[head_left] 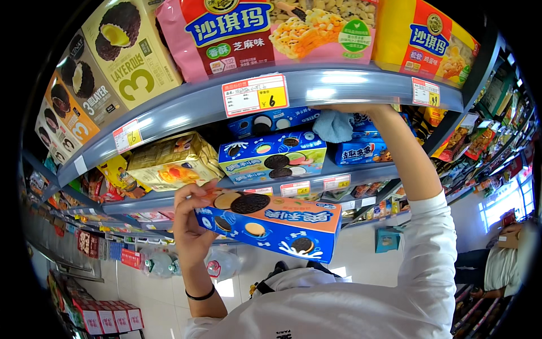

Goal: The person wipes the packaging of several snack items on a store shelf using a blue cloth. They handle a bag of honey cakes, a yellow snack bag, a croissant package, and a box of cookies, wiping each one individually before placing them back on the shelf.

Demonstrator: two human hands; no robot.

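Note:
My left hand (192, 220) grips one end of a blue and orange Oreo cookie box (271, 224), held tilted in front of the shelf. My right arm reaches up to the shelf below the top ledge; the right hand (360, 109) is mostly hidden under that ledge. A light blue cloth (333, 126) hangs down beside it, and its hold on the cloth is not clearly visible. Blue and green Oreo boxes (273, 156) are stacked on the shelf, left of the cloth. A blue cookie pack (362, 152) lies right of them, and a gold food bag (175, 161) stands to their left.
The upper shelf edge (169, 116) carries price tags and large snack packages (322, 34). Lower shelves hold more packets. Large clear plastic bottles (222, 263) and red-and-white cartons (108, 318) are on the floor. A person (501, 262) is at the far right, near a carton.

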